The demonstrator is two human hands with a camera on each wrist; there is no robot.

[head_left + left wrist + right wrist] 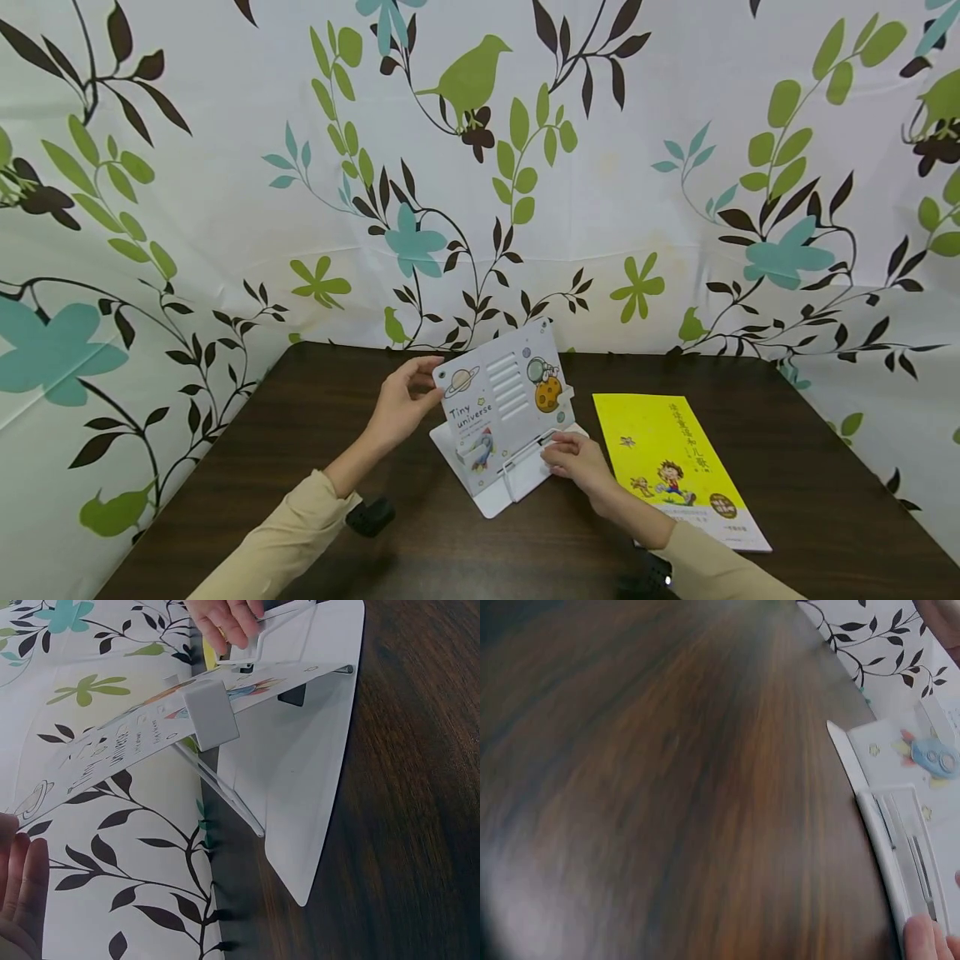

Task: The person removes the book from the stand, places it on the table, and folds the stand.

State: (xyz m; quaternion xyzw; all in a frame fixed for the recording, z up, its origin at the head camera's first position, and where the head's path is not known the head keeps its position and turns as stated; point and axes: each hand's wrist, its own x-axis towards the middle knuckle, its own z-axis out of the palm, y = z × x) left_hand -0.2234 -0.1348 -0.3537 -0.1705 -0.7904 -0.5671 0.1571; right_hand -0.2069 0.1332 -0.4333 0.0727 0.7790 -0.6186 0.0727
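Observation:
A white folding book stand (472,396) printed with "Tiny universe", a planet, a rocket and an astronaut stands tilted back on its white base (492,502). My left hand (401,404) pinches the upper left corner of the printed panel. At the right part of the front ledge, my right hand (581,467) holds the stand with bent fingers, close to the wire page holder (508,483). In the left wrist view, a strut (229,796) props the panel from behind above the base (300,802). The right wrist view shows my right fingertips (921,941) on the ledge edge.
A yellow children's book (667,450) lies flat on the dark wooden table (420,542), right of the stand. Behind the table hangs a white cloth (577,275) patterned with leaves, flowers and birds.

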